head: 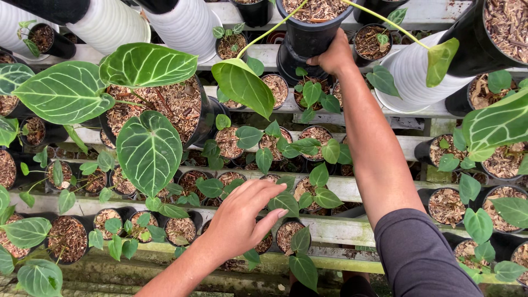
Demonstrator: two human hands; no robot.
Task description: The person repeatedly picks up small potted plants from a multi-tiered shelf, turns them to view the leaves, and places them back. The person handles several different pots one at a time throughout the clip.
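Plant nursery. Tiered slat shelves packed with rows of small black pots of seedlings in bark-chip mix. Bigger pots hold plants with large veined heart-shaped leaves. White ribbed pots along the top. Moss on the lower boards, so outdoor or shade-house.

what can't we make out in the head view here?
- Right hand: fingers wrap behind the black plastic pot; grip and pot base hidden.
- That pot's plant: long stems run out of frame; top edge cuts the pot.
- Left hand: covers small black seedling pots; contact underneath unclear.
- White ribbed pots: tops cut off.
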